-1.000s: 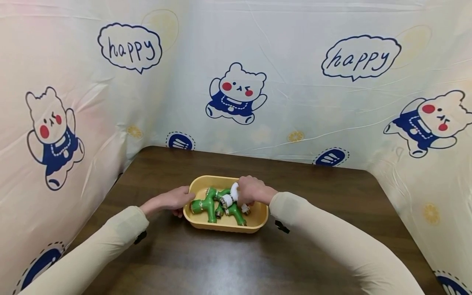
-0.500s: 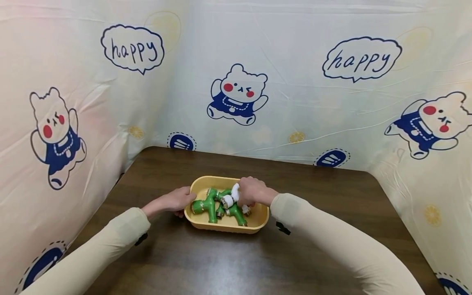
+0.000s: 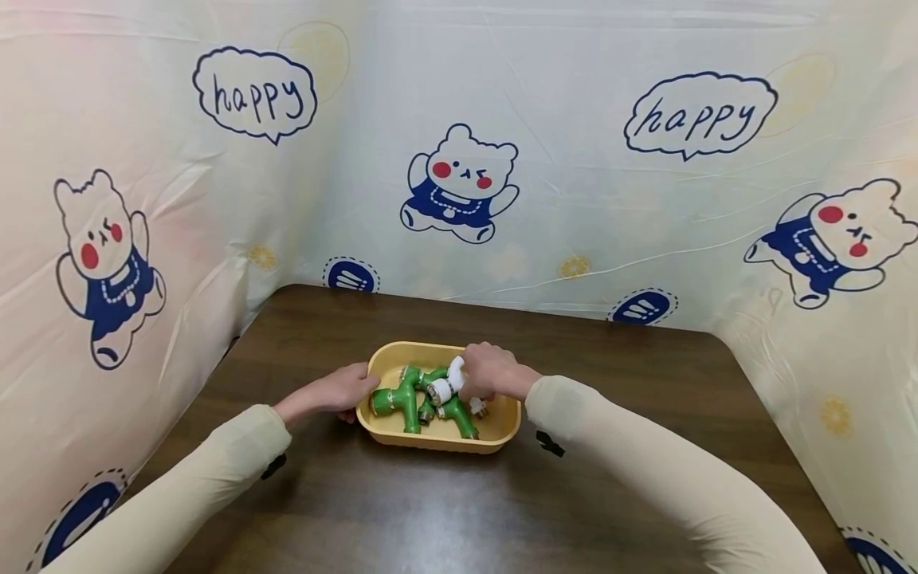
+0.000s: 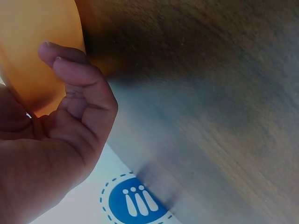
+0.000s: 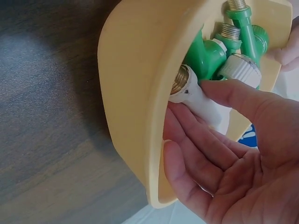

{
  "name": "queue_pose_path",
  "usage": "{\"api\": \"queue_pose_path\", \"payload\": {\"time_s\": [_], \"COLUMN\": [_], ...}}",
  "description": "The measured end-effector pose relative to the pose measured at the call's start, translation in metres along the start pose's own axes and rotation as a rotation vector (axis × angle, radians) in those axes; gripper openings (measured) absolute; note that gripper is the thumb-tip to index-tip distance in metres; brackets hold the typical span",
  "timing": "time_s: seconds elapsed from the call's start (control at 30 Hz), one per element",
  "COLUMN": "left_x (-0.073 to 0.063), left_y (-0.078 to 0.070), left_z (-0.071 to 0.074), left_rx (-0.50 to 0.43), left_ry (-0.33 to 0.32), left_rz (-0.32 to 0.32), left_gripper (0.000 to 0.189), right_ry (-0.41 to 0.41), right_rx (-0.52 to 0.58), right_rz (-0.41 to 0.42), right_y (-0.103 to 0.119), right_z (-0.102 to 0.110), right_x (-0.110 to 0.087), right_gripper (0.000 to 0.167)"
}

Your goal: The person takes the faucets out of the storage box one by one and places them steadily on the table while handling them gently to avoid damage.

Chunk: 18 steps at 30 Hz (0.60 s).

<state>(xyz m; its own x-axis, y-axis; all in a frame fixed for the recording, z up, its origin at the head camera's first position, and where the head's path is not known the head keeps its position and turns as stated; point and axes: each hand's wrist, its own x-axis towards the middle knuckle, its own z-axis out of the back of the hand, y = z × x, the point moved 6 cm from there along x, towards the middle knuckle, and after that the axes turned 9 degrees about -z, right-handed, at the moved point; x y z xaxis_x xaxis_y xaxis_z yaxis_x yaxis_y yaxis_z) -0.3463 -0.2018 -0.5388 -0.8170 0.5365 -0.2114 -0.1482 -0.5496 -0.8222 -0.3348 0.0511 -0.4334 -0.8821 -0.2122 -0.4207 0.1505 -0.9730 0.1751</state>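
Note:
A yellow plastic tray [image 3: 437, 443] sits on the brown table, holding several green pipe fittings [image 3: 410, 399] with threaded metal ends. My left hand [image 3: 347, 387] grips the tray's left end, thumb over the rim; in the left wrist view its fingers [image 4: 77, 72] curl along the outer wall. Inside the right part of the tray, my right hand [image 3: 495, 373] holds a white pipe fitting [image 5: 208, 107] between thumb and fingers. In the right wrist view the fitting shows a brass threaded opening at one end and a ribbed white collar [image 5: 242, 70] towards the other. The palm covers part of it in the head view.
The dark wood table [image 3: 430, 510] extends on all sides of the tray. A pale cloth [image 3: 559, 207] printed with bears and the word "happy" encloses the back and both sides. A dark strap piece [image 3: 550, 442] shows under the right sleeve.

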Motion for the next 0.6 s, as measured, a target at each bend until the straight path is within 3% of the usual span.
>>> {"api": "queue_pose_path", "payload": {"time_s": [0.23,0.47,0.6], "left_x": [-0.008,0.008,0.016], "left_y": [-0.015,0.021,0.032], "left_z": [0.001,0.002,0.001], "left_rx": [0.059,0.031,-0.008], "left_ry": [-0.002,-0.016,-0.039], "left_rz": [-0.019,0.021,0.034], "left_gripper": [0.036,0.037,0.036], "right_ry": [-0.021,-0.009,0.008], "right_rx": [-0.003,-0.027,-0.024], "right_rz": [0.008,-0.001,-0.005], "right_y": [0.002,0.002,0.0], "right_z": [0.004,0.013,0.02], "right_x": [-0.001,-0.004,-0.007], "right_gripper": [0.02,0.032,0.029]}}
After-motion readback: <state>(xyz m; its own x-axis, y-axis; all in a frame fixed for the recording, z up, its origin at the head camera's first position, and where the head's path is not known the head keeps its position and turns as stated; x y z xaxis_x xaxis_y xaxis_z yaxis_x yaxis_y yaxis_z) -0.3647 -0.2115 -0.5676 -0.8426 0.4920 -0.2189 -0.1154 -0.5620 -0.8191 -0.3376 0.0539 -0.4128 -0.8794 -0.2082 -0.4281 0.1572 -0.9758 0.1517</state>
